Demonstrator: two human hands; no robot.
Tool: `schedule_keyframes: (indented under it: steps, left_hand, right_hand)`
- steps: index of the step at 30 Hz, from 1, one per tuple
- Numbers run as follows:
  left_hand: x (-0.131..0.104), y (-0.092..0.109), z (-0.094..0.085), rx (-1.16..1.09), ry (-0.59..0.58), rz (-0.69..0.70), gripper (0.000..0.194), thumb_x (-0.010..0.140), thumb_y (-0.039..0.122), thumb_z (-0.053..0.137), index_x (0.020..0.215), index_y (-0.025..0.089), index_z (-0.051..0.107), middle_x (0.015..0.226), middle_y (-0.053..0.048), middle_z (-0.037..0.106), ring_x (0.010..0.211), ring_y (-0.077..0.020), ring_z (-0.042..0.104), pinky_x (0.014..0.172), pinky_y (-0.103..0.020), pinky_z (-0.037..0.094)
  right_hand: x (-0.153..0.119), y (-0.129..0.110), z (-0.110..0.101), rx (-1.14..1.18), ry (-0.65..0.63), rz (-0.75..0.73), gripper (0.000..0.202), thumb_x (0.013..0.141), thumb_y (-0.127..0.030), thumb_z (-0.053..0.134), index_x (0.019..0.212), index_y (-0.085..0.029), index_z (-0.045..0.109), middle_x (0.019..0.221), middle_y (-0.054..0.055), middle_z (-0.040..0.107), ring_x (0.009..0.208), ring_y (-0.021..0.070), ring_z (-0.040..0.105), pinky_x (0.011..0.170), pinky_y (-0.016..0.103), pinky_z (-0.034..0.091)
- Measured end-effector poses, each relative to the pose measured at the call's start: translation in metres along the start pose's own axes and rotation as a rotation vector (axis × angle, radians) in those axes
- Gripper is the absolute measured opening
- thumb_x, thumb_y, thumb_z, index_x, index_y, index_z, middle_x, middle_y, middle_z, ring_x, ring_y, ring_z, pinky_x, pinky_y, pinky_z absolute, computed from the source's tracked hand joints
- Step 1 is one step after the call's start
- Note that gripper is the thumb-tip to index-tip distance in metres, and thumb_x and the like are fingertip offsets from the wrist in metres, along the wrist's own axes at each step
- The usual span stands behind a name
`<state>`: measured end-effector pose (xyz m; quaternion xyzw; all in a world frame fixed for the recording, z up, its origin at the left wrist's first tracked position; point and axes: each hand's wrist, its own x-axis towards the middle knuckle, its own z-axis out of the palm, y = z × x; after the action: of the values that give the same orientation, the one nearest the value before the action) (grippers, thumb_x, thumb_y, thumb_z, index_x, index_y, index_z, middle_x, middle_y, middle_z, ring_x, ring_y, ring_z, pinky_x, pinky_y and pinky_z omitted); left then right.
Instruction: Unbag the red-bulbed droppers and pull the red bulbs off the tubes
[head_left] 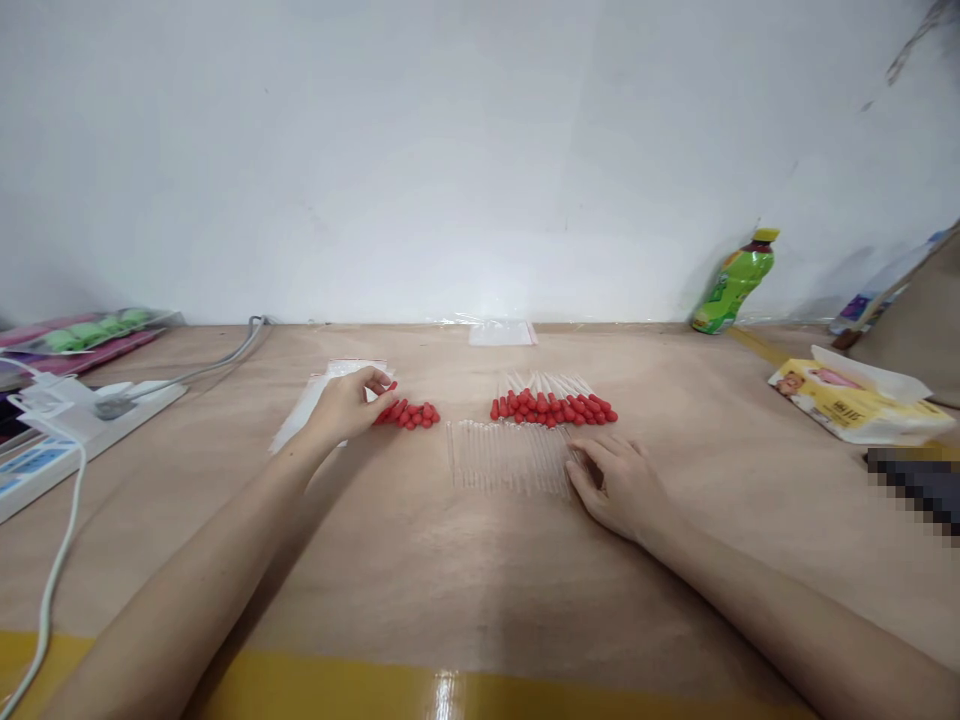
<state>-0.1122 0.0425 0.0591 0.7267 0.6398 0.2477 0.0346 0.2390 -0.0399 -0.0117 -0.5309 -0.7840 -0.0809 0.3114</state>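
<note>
My left hand (pixel 349 402) pinches a small red rubber bulb (pixel 391 387) at the left end of a pile of loose red bulbs (pixel 420 415). A row of clear thin tubes (pixel 506 457) lies side by side in the middle of the table. At the right end of that row is my right hand (pixel 613 480), with thumb and fingers closed around the end of a clear tube. Behind the row, several clear droppers with red bulbs (pixel 551 407) lie heaped, their tips pointing toward the wall.
Clear plastic bags (pixel 300 412) lie behind my left hand, another bag (pixel 501 333) near the wall. A power strip (pixel 97 425) with cables stands left. On the right are a green bottle (pixel 735 285), a tissue pack (pixel 859 405) and a dark pixelated object (pixel 915 490).
</note>
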Motion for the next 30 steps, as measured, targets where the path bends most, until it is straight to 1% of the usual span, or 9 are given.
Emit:
schedule_keyframes:
  steps: [5,7,11,14,16,20,26,28,30]
  left_hand:
    - [0.000,-0.001,0.001,0.065,-0.069,-0.006,0.029,0.071,0.048,0.053,0.079,0.021,0.062,0.080,-0.001,0.067,0.059,-0.0144,0.054,0.056,-0.025,0.037]
    - [-0.001,0.001,-0.003,0.080,-0.054,-0.024,0.028,0.073,0.047,0.050,0.077,0.022,0.062,0.077,0.000,0.066,0.059,-0.0146,0.054,0.056,-0.025,0.037]
    - [-0.003,0.009,-0.013,0.116,0.110,-0.071,0.033,0.078,0.047,0.044,0.074,0.020,0.062,0.070,-0.001,0.064,0.057,-0.0150,0.053,0.056,-0.026,0.036]
    - [-0.005,0.018,-0.012,0.074,0.195,-0.014,0.031,0.079,0.046,0.044,0.075,0.020,0.062,0.076,-0.001,0.065,0.061,-0.0151,0.054,0.059,-0.026,0.038]
    - [-0.006,0.027,-0.006,0.036,0.192,0.089,0.028,0.079,0.043,0.046,0.075,0.020,0.061,0.077,-0.001,0.065,0.067,-0.0157,0.055,0.063,-0.026,0.039]
    - [-0.006,0.052,0.015,-0.001,0.090,0.266,0.022,0.079,0.037,0.048,0.076,0.019,0.061,0.078,-0.002,0.063,0.078,-0.0181,0.055,0.070,-0.028,0.041]
    - [0.004,0.094,0.051,0.042,-0.064,0.347,0.024,0.077,0.040,0.053,0.078,0.018,0.063,0.080,-0.007,0.060,0.082,-0.0225,0.055,0.076,-0.035,0.041]
    - [0.008,0.102,0.061,0.044,-0.108,0.358,0.029,0.072,0.045,0.058,0.078,0.018,0.063,0.082,-0.007,0.060,0.086,-0.0244,0.054,0.079,-0.036,0.041]
    - [0.012,0.107,0.069,0.027,-0.159,0.325,0.032,0.067,0.048,0.063,0.076,0.018,0.064,0.084,-0.008,0.060,0.090,-0.0261,0.054,0.080,-0.038,0.040]
  right_hand:
    - [-0.001,0.000,0.000,-0.008,-0.028,0.014,0.021,0.080,-0.032,0.048,0.091,-0.019,0.060,0.087,0.005,0.065,0.082,0.0187,0.058,0.073,0.032,0.031]
    - [-0.001,0.000,0.000,-0.003,-0.030,0.015,0.021,0.081,-0.034,0.048,0.091,-0.019,0.060,0.087,0.004,0.065,0.082,0.0185,0.058,0.074,0.032,0.031]
    - [0.000,-0.001,-0.002,0.011,-0.026,0.017,0.021,0.081,-0.034,0.048,0.091,-0.020,0.060,0.087,0.004,0.064,0.083,0.0183,0.057,0.076,0.033,0.031]
    - [0.001,0.000,-0.002,0.013,-0.024,0.016,0.022,0.082,-0.034,0.047,0.091,-0.019,0.060,0.088,0.005,0.064,0.085,0.0187,0.057,0.075,0.033,0.031]
    - [0.001,0.001,-0.001,0.014,-0.017,0.008,0.022,0.083,-0.033,0.046,0.091,-0.019,0.060,0.091,0.006,0.063,0.087,0.0192,0.056,0.076,0.033,0.032]
    - [0.000,0.003,0.000,0.050,0.007,-0.027,0.022,0.083,-0.031,0.046,0.094,-0.018,0.060,0.095,0.007,0.061,0.092,0.0198,0.055,0.078,0.034,0.035]
    - [0.001,0.007,0.000,0.080,0.043,-0.023,0.020,0.083,-0.030,0.047,0.092,-0.019,0.061,0.096,0.008,0.061,0.091,0.0204,0.056,0.079,0.036,0.037]
    - [0.002,0.009,0.000,0.081,0.054,-0.015,0.019,0.083,-0.030,0.047,0.090,-0.019,0.060,0.094,0.008,0.061,0.090,0.0204,0.056,0.079,0.036,0.037]
    - [0.002,0.011,0.000,0.084,0.056,-0.004,0.019,0.083,-0.030,0.047,0.090,-0.019,0.060,0.093,0.007,0.062,0.090,0.0204,0.056,0.079,0.036,0.036]
